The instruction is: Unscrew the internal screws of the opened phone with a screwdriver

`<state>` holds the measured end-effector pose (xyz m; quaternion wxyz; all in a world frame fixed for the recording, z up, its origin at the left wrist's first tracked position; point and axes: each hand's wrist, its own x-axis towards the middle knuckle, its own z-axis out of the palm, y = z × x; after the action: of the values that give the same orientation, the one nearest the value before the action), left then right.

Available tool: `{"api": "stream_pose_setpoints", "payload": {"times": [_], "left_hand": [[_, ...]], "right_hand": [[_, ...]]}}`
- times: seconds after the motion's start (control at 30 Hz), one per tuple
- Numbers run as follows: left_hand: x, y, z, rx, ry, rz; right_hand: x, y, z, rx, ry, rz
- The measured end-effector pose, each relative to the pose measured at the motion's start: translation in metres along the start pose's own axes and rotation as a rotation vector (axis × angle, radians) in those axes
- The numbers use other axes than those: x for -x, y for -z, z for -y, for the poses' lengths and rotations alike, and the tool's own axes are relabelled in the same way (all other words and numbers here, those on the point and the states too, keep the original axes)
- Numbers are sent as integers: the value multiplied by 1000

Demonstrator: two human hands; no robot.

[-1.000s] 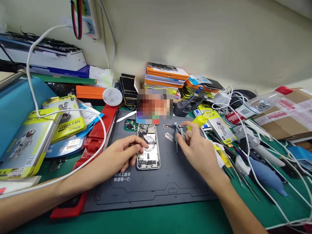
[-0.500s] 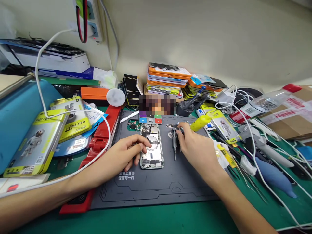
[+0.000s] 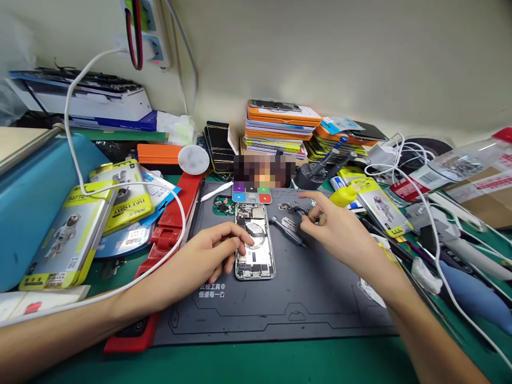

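Observation:
An opened phone [image 3: 255, 246] lies back-down on the dark grey work mat [image 3: 280, 304], its inner boards and round coil showing. My left hand [image 3: 212, 257] grips the phone's left edge, with fingers curled over onto it. My right hand [image 3: 336, 229] hovers to the right of the phone, above the mat. Its thumb and fingers pinch a thin grey tool [image 3: 300, 209], and the index finger is stretched out. A grey screwdriver [image 3: 288, 230] lies loose on the mat between the phone and my right hand. Small metal parts [image 3: 284, 207] sit just beyond it.
Yellow battery packs [image 3: 68, 234] and a red tool [image 3: 168, 224] lie left of the mat. Stacked orange phone boxes [image 3: 280, 125] stand at the back. White cables [image 3: 424, 213], tweezers, a yellow-handled tool [image 3: 344, 196] and a blue blower [image 3: 476, 293] crowd the right side.
My right hand has let one grey screwdriver drop onto the mat and has drawn back to the right, still pinching a thin tool. My left hand has stayed on the phone.

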<state>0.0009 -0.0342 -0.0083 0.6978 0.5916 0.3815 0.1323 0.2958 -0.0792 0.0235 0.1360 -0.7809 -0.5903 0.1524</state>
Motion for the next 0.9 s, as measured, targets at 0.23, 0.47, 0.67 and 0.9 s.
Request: {"api": "stream_pose_setpoints", "payload": {"times": [0.23, 0.47, 0.67, 0.9], "left_hand": [[-1, 1, 6, -3, 14, 1], [1, 3, 8, 8, 19, 13], [0, 3, 9, 25, 38, 14], [0, 4, 10, 36, 48, 17]], "right_hand": [[-2, 4, -19, -406, -6, 183], [3, 12, -13, -707, -138, 233], [7, 13, -14, -722, -130, 208], [9, 6, -11, -732, -63, 288]]}}
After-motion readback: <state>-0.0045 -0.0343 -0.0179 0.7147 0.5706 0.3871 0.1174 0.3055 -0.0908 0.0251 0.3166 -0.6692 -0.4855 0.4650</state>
